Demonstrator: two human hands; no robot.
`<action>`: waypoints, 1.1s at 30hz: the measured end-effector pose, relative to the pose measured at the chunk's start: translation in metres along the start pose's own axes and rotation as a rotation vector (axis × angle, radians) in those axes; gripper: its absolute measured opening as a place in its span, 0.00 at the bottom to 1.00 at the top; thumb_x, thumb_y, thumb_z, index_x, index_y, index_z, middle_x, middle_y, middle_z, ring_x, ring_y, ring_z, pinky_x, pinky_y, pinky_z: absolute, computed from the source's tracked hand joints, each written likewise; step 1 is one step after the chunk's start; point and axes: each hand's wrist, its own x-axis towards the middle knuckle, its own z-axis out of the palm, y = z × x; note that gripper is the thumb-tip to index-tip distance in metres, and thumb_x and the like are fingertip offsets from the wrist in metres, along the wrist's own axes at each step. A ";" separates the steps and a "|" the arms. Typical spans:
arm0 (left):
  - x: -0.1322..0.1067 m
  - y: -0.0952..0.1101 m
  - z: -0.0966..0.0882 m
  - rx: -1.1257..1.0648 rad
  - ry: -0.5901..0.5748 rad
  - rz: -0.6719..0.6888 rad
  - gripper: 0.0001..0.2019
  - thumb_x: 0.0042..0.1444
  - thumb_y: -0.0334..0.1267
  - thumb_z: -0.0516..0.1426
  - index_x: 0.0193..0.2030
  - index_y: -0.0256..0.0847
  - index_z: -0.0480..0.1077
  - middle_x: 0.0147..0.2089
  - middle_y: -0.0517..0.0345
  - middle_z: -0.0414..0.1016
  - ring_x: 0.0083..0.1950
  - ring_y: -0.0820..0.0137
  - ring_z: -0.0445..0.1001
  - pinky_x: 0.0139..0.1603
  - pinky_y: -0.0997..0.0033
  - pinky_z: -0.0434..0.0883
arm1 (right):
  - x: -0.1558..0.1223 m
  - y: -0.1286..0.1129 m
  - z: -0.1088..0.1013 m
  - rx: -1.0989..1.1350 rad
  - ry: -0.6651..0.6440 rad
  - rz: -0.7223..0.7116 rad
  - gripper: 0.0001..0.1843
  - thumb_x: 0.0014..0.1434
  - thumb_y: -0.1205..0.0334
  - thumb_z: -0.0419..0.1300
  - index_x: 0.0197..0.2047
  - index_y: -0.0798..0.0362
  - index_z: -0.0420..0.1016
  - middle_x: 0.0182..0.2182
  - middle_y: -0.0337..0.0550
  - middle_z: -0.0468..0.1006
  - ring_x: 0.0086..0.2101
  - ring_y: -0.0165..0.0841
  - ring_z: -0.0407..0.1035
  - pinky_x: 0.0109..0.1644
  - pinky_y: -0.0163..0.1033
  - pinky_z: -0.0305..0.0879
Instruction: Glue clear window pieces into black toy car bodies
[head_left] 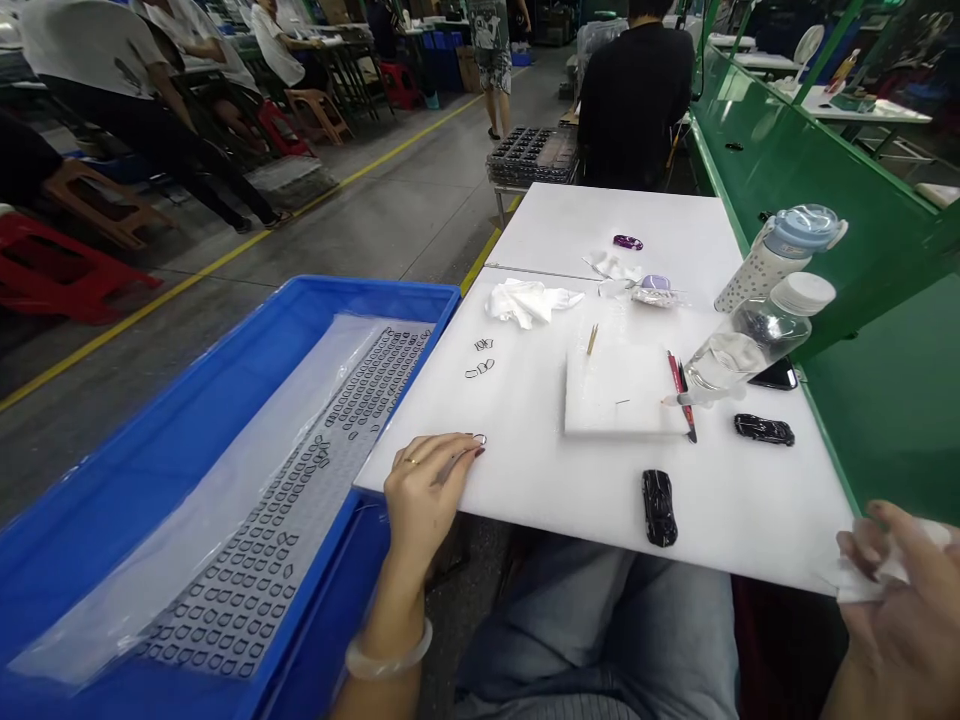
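Observation:
My left hand (pixel 429 482) is closed at the table's left front edge, fingers around grey metal tweezers (pixel 448 466). A small ring-shaped part (pixel 480 439) shows at the fingertips. Beyond it lie several small black outline parts (pixel 480 368) on the white table (pixel 510 480). My right hand (pixel 892 590), partly blurred, is closed on a white tissue (pixel 862 588) at the right front corner. Between the hands rests a black toy car (pixel 659 508); another black toy car (pixel 763 429) lies farther right.
A blue bin (pixel 172 400) at left holds a sheet with rows of small black parts (pixel 255 560). On the table are a white foam block (pixel 622 395), red tweezers (pixel 681 390), a clear bottle (pixel 750 340), a patterned bottle (pixel 772 255) and crumpled tissue (pixel 529 300). People work beyond.

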 end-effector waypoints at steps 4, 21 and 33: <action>-0.006 0.052 0.010 -0.295 -0.065 0.305 0.10 0.60 0.25 0.56 0.41 0.44 0.75 0.39 0.58 0.81 0.41 0.71 0.79 0.42 0.70 0.77 | -0.057 -0.019 0.052 -0.154 -0.381 0.209 0.14 0.53 0.52 0.68 0.33 0.51 0.71 0.20 0.34 0.62 0.20 0.27 0.55 0.22 0.35 0.49; -0.031 0.130 0.050 -1.510 -0.524 -0.546 0.06 0.52 0.41 0.66 0.37 0.45 0.81 0.39 0.54 0.74 0.40 0.72 0.73 0.41 0.74 0.73 | -0.101 -0.027 0.099 0.317 -0.744 0.550 0.17 0.62 0.50 0.61 0.31 0.53 0.63 0.19 0.30 0.58 0.20 0.22 0.48 0.23 0.29 0.45; -0.029 0.132 0.044 -1.814 -0.603 -0.885 0.09 0.46 0.43 0.70 0.32 0.42 0.81 0.30 0.59 0.79 0.34 0.79 0.74 0.38 0.85 0.72 | -0.087 -0.034 0.070 -0.275 -0.561 -0.482 0.04 0.61 0.66 0.62 0.40 0.51 0.73 0.24 0.37 0.70 0.22 0.26 0.59 0.24 0.33 0.54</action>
